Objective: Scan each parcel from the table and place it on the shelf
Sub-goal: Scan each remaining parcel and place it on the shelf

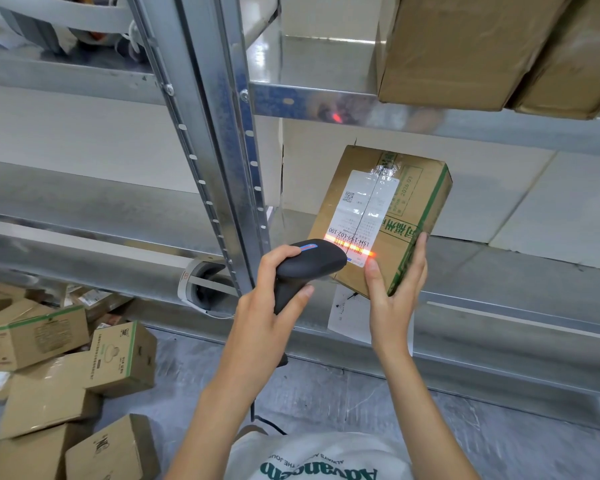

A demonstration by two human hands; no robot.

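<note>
— Where's the parcel (381,216)?
— In front of the shelf (326,102), my right hand (394,292) gripping its lower corner — label reads "15H-159-L02-100", side print "2026 03".
— And the scanner (305,268)?
— My left hand's (267,306) fingers wrap it, red beam across the barcode.

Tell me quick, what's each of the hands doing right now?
Left hand: grips the black scanner, aimed at the label.
Right hand: holds the parcel by its lower corner, thumb on the front face.

Round white-rimmed device (205,284) low behind shelf post; white shirt (319,459) w/ green lettering at bottom.
</note>
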